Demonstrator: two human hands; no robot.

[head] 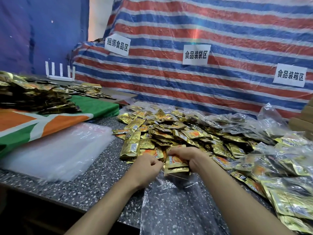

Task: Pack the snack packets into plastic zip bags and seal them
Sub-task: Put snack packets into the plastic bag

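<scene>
A heap of gold snack packets (171, 131) covers the speckled counter (94, 180) in front of me. My right hand (188, 156) grips a small stack of gold packets (176, 164) at the mouth of a clear plastic zip bag (171, 206) that lies toward me on the counter. My left hand (147, 165) pinches the bag's upper edge just left of the stack. The lower packets of the stack sit inside the bag's mouth.
A pile of empty clear zip bags (57, 151) lies at the left. Behind it, an orange and green cloth (50, 121) carries more gold packets (33, 94). Filled plastic bags of packets (279, 167) crowd the right. A striped tarp (203, 78) with paper labels stands behind.
</scene>
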